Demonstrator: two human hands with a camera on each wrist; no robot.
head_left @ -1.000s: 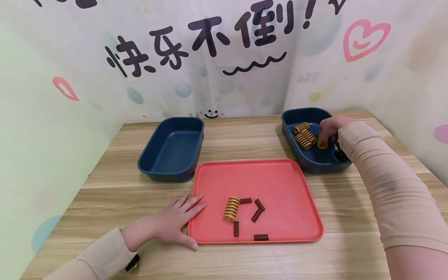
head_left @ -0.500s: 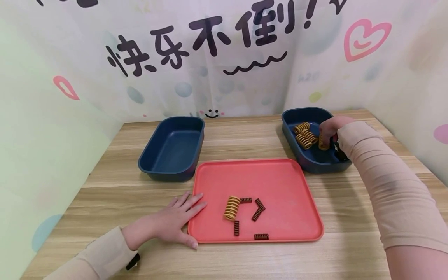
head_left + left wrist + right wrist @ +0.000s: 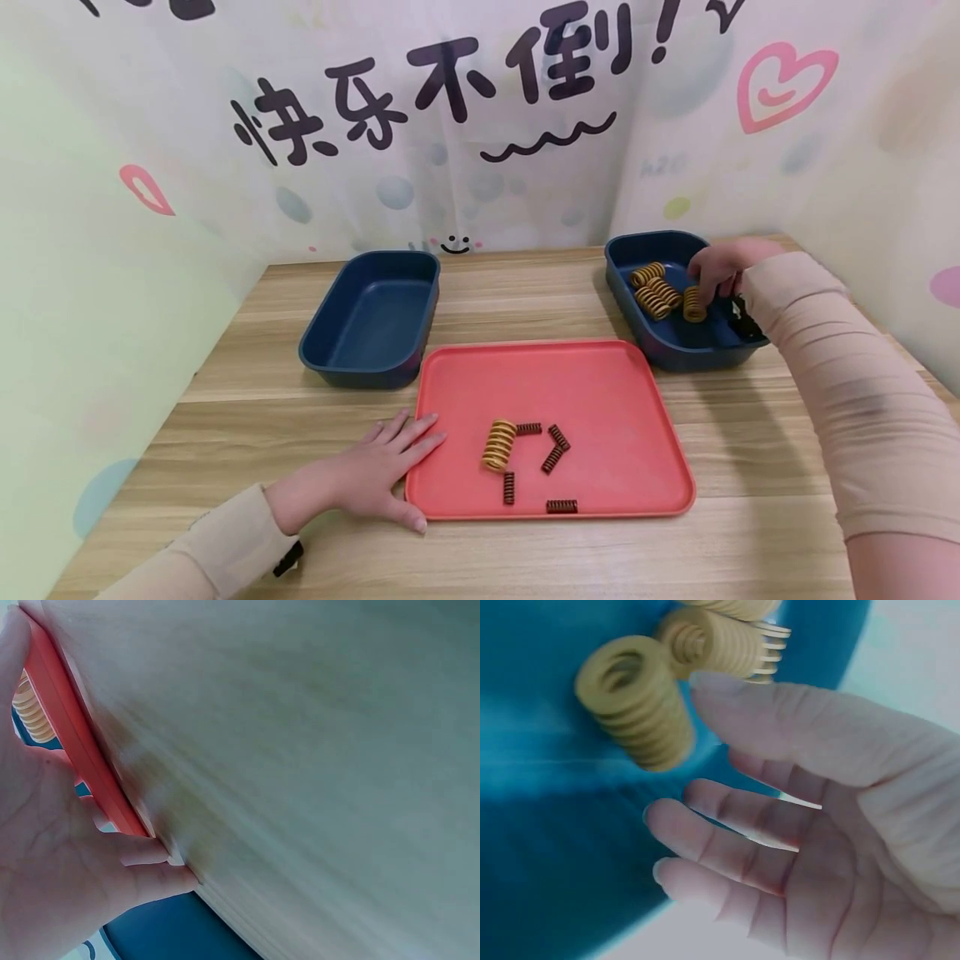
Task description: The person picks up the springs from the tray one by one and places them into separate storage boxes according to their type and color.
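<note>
In the right blue bin (image 3: pixel 682 358) my right hand (image 3: pixel 723 265) hangs over the yellow springs. One yellow spring (image 3: pixel 634 701) lies just off the thumb and fingertips, with nothing held in the right wrist view. Several more yellow springs (image 3: pixel 656 292) lie bunched at the bin's left side. My left hand (image 3: pixel 375 475) lies with spread fingers across the left edge of the red tray (image 3: pixel 600 392), thumb by its near corner. On the tray sit one large yellow spring (image 3: pixel 498 446) and several small dark brown springs (image 3: pixel 555 458).
A second blue bin (image 3: pixel 367 367) stands at the left behind the tray, with nothing visible inside. A wood-grain table (image 3: pixel 517 308) carries everything. A printed cloth (image 3: pixel 525 200) hangs along the back.
My right hand has let go of the yellow spring and drawn slightly right and up. That spring now lies on the bin floor. The left hand keeps its place.
</note>
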